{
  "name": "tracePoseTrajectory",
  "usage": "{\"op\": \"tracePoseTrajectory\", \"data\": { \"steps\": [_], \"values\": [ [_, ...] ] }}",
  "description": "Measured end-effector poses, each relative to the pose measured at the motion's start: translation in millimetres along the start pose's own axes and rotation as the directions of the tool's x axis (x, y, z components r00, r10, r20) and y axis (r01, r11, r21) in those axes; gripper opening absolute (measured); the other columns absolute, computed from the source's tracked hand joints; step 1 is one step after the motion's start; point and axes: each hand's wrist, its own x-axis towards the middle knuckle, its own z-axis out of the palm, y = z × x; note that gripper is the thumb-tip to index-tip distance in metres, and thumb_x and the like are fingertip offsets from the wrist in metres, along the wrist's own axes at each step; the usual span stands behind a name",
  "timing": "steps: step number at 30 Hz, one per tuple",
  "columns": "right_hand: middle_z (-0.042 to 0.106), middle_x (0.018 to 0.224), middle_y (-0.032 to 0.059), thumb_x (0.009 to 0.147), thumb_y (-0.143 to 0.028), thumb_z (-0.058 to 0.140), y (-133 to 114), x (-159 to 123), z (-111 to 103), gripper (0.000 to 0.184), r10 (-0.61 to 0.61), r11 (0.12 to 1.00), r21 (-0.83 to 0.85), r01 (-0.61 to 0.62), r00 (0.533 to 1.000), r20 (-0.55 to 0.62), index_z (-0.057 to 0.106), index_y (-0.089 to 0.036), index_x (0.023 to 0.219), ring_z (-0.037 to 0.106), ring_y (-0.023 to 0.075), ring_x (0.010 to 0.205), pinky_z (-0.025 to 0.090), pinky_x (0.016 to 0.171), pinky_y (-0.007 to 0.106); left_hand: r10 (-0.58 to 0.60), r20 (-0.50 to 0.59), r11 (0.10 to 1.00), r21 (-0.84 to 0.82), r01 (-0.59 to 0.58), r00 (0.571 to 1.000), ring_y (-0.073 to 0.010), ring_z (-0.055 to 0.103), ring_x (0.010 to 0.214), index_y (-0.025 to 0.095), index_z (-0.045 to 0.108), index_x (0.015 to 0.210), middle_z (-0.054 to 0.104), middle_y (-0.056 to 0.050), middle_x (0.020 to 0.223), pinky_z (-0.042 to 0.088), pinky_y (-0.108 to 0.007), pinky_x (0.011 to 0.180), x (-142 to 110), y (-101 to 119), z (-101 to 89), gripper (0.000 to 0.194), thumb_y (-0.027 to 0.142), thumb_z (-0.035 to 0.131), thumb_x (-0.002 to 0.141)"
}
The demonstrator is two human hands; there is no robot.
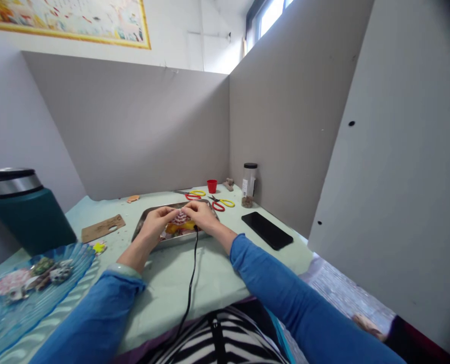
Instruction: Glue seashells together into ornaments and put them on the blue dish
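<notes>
One striped piece (180, 218) here, over the metal tray (172, 243), and both sides are on it: left hand (156, 223) pinching, right hand (200, 214) pinching. One black cord (192, 283) crosses the tray's front. Beyond, two scissors (218, 204), one red cup (212, 186); rightward, one jar (249, 186), one phone (267, 230).

The pale green surface (164, 298) carries a tray (177, 241) at centre; scissors (196, 193), red cup (212, 186) and jar (249, 186) above; phone (267, 230) at right; board (100, 229), bottle (31, 217) and blue dish (81, 260) at left.
</notes>
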Motion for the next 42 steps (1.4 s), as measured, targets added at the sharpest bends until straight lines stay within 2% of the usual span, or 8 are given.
{"op": "tracePoseTrajectory", "data": {
  "steps": [7,14,18,21,24,33,38,42],
  "values": [
    [0.064,0.071,-0.0011,0.08,-0.033,0.058,-1.9,-0.7,-2.3,0.019,-0.009,0.999,-0.035,0.008,1.0,-0.014,0.066,-0.017,0.073,0.054,0.0119,0.067,0.04,0.062,0.021,0.005,-0.043,0.999,0.038,-0.003,0.999,-0.0179,0.063,0.062,0.011,0.067,0.077,0.069,-0.007,0.071,0.051,-0.028,0.059,-4.4,5.4,4.7,0.05,0.048,0.083,0.048],
    [0.064,0.073,-0.0006,0.083,-0.031,0.056,-5.0,-0.7,-1.9,0.02,0.013,0.999,0.048,-0.009,0.996,-0.084,0.066,-0.015,0.076,0.056,0.0117,0.069,0.042,0.065,0.022,0.053,-0.065,0.998,0.019,-0.052,0.996,-0.0161,0.063,0.067,0.012,0.069,0.081,0.07,-0.006,0.078,0.05,-0.025,0.062,-3.5,6.1,8.0,0.049,0.047,0.084,0.049],
    [0.068,0.076,0.0001,0.082,-0.035,0.06,-4.1,-1.1,-0.2,0.021,0.001,0.999,0.038,0.001,0.999,-0.049,0.069,-0.016,0.08,0.059,0.0123,0.071,0.044,0.066,0.022,0.064,-0.17,0.996,0.071,-0.053,0.983,-0.0137,0.06,0.061,0.012,0.07,0.083,0.07,-0.006,0.076,0.046,-0.023,0.055,-0.7,4.7,5.8,0.051,0.045,0.084,0.048],
    [0.07,0.081,0.0008,0.082,-0.038,0.061,-1.7,-1.0,1.9,0.024,-0.049,0.997,0.059,0.048,0.999,0.007,0.071,-0.017,0.085,0.062,0.0134,0.074,0.046,0.067,0.023,0.043,-0.193,0.998,0.052,-0.034,0.98,-0.0133,0.059,0.058,0.012,0.07,0.085,0.069,-0.005,0.074,0.046,-0.023,0.054,0.5,3.7,4.3,0.05,0.043,0.084,0.049],
    [0.071,0.089,0.0022,0.085,-0.036,0.058,0.8,-0.6,4.3,0.023,-0.142,0.989,0.044,0.141,0.99,0.024,0.071,-0.018,0.092,0.063,0.0142,0.081,0.047,0.072,0.024,0.037,-0.162,0.999,0.012,-0.035,0.986,-0.0147,0.062,0.064,0.012,0.07,0.087,0.07,-0.006,0.078,0.05,-0.025,0.059,1.2,2.2,3.4,0.048,0.041,0.083,0.052],
    [0.067,0.103,0.0047,0.089,-0.029,0.056,5.2,-2.9,9.6,0.02,-0.334,0.905,-0.287,0.315,0.943,-0.017,0.069,-0.021,0.101,0.056,0.0176,0.101,0.04,0.093,0.032,0.023,0.135,0.995,-0.1,-0.01,0.991,-0.0226,0.067,0.086,0.012,0.068,0.103,0.07,-0.01,0.09,0.055,-0.031,0.073,-5.6,7.1,8.4,0.055,0.046,0.078,0.061],
    [0.063,0.11,0.0073,0.087,-0.027,0.058,4.7,-6.3,12.1,0.027,-0.434,0.829,-0.377,0.413,0.9,0.032,0.065,-0.021,0.112,0.05,0.0207,0.108,0.038,0.096,0.036,0.053,0.149,0.988,-0.153,-0.03,0.987,-0.0191,0.066,0.079,0.012,0.066,0.106,0.07,-0.009,0.092,0.054,-0.03,0.072,-4.4,5.6,4.1,0.055,0.037,0.081,0.059],
    [0.061,0.11,0.0077,0.087,-0.025,0.057,3.6,-7.7,13.6,0.027,-0.454,0.824,-0.364,0.434,0.89,0.035,0.066,-0.023,0.112,0.049,0.0224,0.108,0.038,0.096,0.039,0.051,0.118,0.976,-0.217,-0.024,0.992,-0.018,0.065,0.077,0.012,0.066,0.102,0.069,-0.009,0.092,0.054,-0.03,0.07,-3.3,4.0,2.1,0.05,0.029,0.08,0.057]
  ]
}}
